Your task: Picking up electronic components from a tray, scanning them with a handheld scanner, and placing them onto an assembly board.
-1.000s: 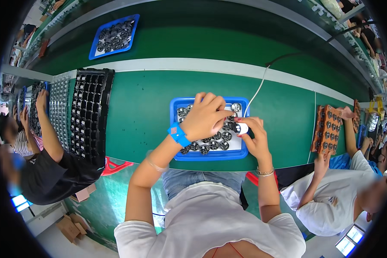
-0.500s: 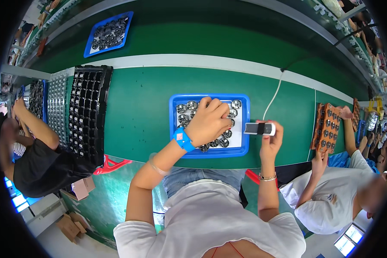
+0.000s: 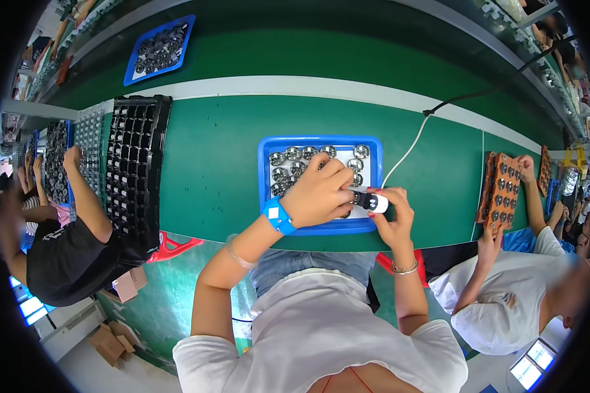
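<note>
A blue tray (image 3: 264,180) with a white lining lies in front of me, holding several shiny black-and-silver round parts (image 3: 361,152). My left hand (image 3: 313,191), with a blue wristband, is over the tray, its fingers curled together. Whatever lies between those fingertips is hidden. At the tray's right side, my right hand (image 3: 398,219) grips a small white-and-black handheld device (image 3: 377,204) with a white cable. The device's dark end points left and meets my left fingertips above the round parts.
Black compartment trays (image 3: 135,164) stand on the left of the green table (image 3: 210,170). Another blue tray (image 3: 129,73) of parts sits on the far ledge. The cable (image 3: 408,152) runs back right. At right, a co-worker's hands hold an orange board (image 3: 503,191); another co-worker sits left.
My right hand has brought the device left from beside the tray to my left fingertips, tilting it. My left hand stays over the tray. The left co-worker's arm has moved.
</note>
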### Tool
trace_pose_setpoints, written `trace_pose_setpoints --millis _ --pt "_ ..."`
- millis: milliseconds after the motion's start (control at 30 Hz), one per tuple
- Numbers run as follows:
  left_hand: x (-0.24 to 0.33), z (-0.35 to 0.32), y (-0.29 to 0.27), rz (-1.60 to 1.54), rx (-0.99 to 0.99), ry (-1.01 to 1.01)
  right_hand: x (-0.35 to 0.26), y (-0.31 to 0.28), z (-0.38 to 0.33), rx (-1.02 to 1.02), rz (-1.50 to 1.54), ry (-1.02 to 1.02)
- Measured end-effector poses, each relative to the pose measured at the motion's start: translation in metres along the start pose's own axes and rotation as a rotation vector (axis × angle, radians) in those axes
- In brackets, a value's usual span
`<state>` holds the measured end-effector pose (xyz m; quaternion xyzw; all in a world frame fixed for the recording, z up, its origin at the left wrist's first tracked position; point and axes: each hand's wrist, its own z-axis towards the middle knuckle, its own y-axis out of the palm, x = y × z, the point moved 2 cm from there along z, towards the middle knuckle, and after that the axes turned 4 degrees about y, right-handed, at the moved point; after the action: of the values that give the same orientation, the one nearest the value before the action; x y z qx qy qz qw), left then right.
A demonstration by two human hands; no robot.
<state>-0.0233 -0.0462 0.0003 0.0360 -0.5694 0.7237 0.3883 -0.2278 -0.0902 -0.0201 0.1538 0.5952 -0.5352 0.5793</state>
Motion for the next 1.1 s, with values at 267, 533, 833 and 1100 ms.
trace_pose_setpoints --millis 267,533,833,1100 --pt "0.003 0.005 0.011 0.057 -0.002 -0.006 0.024 -0.022 -0.031 0.451 0.419 0.206" --pt "0.016 -0.006 -0.005 0.052 -0.124 0.054 0.002 -0.028 -0.036 0.270 0.462 0.355" --pt "0.035 0.010 -0.002 -0.218 0.119 -0.030 -0.004 -0.028 -0.030 0.160 0.519 0.481" --pt "0.043 0.022 0.004 -0.269 0.196 -0.046 -0.011 -0.035 -0.021 -0.003 0.538 0.480"
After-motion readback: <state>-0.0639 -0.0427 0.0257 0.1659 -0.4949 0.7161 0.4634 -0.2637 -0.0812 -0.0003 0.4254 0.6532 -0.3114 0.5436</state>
